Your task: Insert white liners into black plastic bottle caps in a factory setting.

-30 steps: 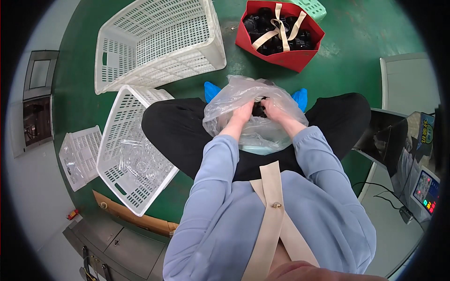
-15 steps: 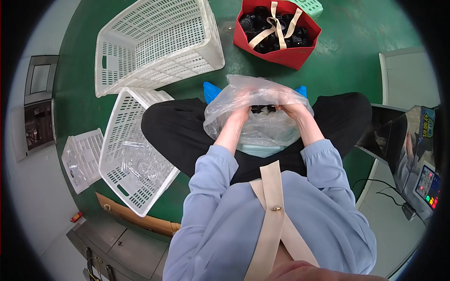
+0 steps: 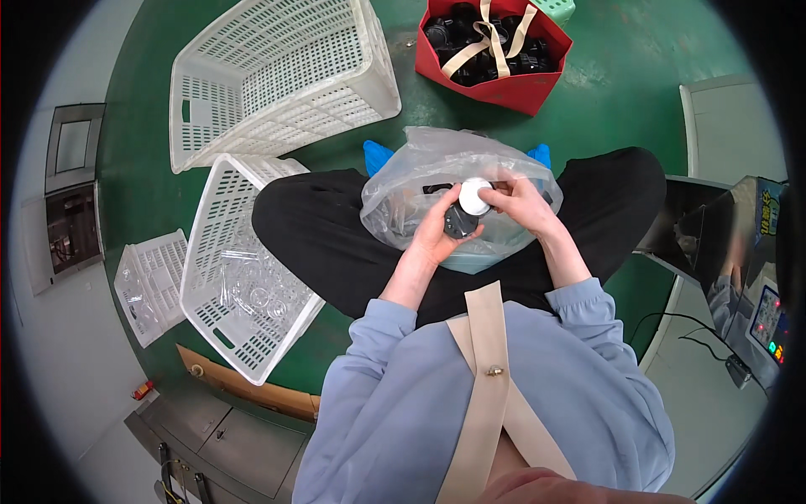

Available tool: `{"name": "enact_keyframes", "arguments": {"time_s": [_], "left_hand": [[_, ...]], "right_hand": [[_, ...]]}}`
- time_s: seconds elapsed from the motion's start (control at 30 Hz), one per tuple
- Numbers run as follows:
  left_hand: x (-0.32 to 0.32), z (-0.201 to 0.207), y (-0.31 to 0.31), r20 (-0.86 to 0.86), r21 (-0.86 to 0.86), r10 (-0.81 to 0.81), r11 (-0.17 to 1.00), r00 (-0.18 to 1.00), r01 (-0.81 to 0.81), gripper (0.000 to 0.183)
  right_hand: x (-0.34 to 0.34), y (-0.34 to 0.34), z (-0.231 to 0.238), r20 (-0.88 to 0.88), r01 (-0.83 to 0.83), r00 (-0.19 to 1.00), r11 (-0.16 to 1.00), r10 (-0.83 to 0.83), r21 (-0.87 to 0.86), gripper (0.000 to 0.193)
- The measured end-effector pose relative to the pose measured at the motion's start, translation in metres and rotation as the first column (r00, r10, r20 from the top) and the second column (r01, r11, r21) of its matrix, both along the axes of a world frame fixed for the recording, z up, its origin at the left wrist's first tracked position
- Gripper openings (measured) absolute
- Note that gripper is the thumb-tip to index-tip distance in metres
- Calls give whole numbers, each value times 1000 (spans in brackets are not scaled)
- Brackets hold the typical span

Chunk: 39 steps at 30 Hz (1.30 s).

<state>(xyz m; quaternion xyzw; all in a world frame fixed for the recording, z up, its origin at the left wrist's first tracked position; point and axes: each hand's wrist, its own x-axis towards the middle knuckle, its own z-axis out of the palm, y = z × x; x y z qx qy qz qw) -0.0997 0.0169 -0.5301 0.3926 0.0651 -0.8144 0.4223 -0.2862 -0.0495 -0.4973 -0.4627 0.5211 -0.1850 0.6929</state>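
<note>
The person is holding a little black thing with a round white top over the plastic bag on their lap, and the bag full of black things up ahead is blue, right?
Nearly. In the head view the bag of black things is red, not blue. Both hands, left hand and right hand, do hold the small black part with its white round top over the clear plastic bag.

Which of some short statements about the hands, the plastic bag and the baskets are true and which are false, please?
1. The left hand holds a small dark part with a round white cap. True.
2. The right hand rests on the floor. False: it touches the white cap, over the clear plastic bag on the lap.
3. The red bag is empty. False: it is full of dark items.
4. Two large white perforated baskets lie at the person's left: the far basket and the near basket. True.
5. The near basket holds clear plastic pieces. True.
6. The floor is grey. False: it is green.
</note>
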Motion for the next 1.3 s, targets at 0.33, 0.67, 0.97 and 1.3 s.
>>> {"name": "enact_keyframes", "arguments": {"time_s": [0.33,0.67,0.97,1.3], "left_hand": [[4,0,14,-27,-89,-61,994,998,58,45],[6,-8,14,-233,-256,15,964,972,-76,55],[2,-11,14,-93,-301,137,940,986,-159,54],[2,-16,16,121,-373,136,924,983,-82,59]], "right_hand": [[-3,15,-4,45,-81,995,983,90,-164,44],[21,42,33,-201,3,967,797,-156,-604,36],[30,58,30,-362,-146,925,775,-113,-615,45],[30,63,20,-141,-19,989,882,-54,-471,54]]}}
